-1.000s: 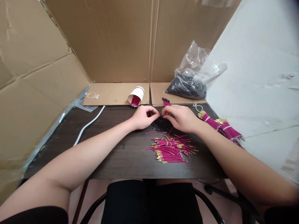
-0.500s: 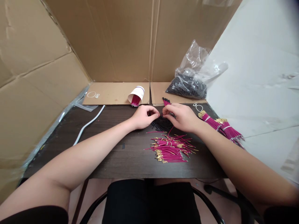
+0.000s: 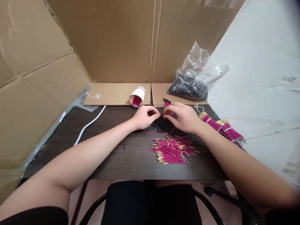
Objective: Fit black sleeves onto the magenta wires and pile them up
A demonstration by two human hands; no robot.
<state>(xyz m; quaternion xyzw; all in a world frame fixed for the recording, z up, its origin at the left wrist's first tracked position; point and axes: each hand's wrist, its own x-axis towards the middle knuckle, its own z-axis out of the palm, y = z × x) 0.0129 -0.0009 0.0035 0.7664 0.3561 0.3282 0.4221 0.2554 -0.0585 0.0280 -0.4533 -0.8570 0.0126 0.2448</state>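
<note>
My left hand (image 3: 146,117) is closed in a pinch, and whatever sits in its fingertips is too small to make out. Facing it, my right hand (image 3: 181,117) pinches a thin magenta wire, of which only a reddish bit shows between the two hands. Under both hands lies a heap of short black sleeves (image 3: 162,125). Magenta wires with black ends (image 3: 167,102) lie just behind my right hand. Closer to the table's front edge is a loose pile of magenta wires with gold tips (image 3: 172,153), partly tied with a pale band.
A white paper cup (image 3: 138,92) lies tipped over with magenta wires in its mouth. A clear bag of black sleeves (image 3: 188,87) rests on cardboard at the back right. Banded wire bundles (image 3: 228,129) sit at the right; a pale cable (image 3: 87,125) crosses the left side.
Both hands keep almost the same pinched pose over the black sleeves. The whole view has shifted very slightly; no object has visibly moved.
</note>
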